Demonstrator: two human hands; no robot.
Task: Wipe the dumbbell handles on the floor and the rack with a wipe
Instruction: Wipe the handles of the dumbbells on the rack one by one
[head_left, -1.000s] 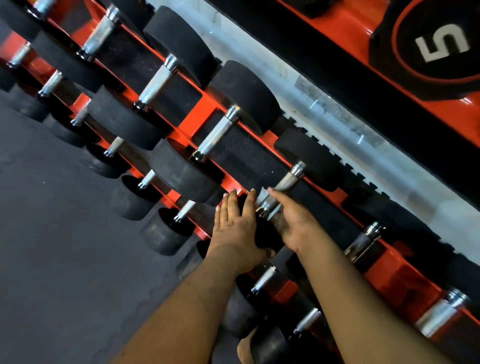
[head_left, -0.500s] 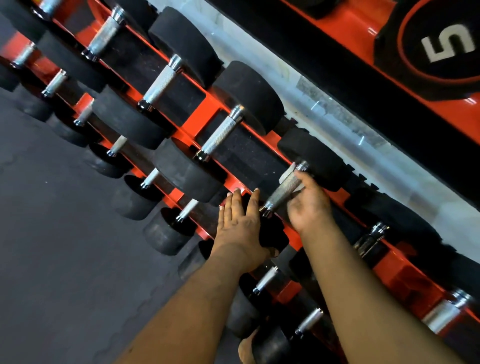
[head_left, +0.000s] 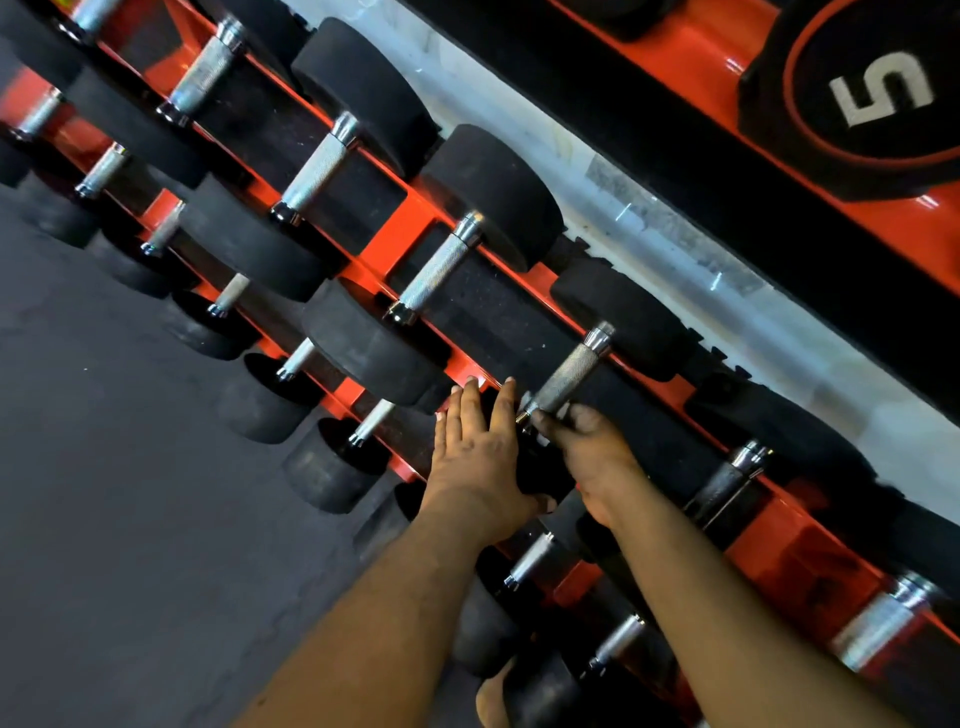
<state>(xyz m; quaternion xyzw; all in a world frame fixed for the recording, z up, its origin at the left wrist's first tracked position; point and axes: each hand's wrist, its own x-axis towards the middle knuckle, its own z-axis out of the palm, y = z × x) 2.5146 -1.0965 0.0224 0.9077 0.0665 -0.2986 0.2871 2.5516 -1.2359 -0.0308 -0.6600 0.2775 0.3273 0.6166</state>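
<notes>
Left hand (head_left: 475, 457): fingers straight and together, laid flat on the black end weight of the dumbbell being serviced, apparently steadying it. Right hand (head_left: 587, 449): fingers curled at the near end of the knurled dumbbell handle (head_left: 566, 376), pinching what appears to be the wipe (head_left: 525, 404), a pale scrap largely hidden under the fingertips. The handle runs up and away from the right hand toward the far weight.

Recommendation: wrap the wipe fully round the bar, stroke its whole length and twist, since knurling traps grime; the left hand should hold firm so the dumbbell does not roll.

Surface: an orange rack (head_left: 400, 244) with dark rubber lining, further dumbbells in rows to the left of and beyond both hands. Grey floor (head_left: 130, 519) lies left of the left hand. A black plate (head_left: 878, 98) marked 5 stands far beyond the right hand.
</notes>
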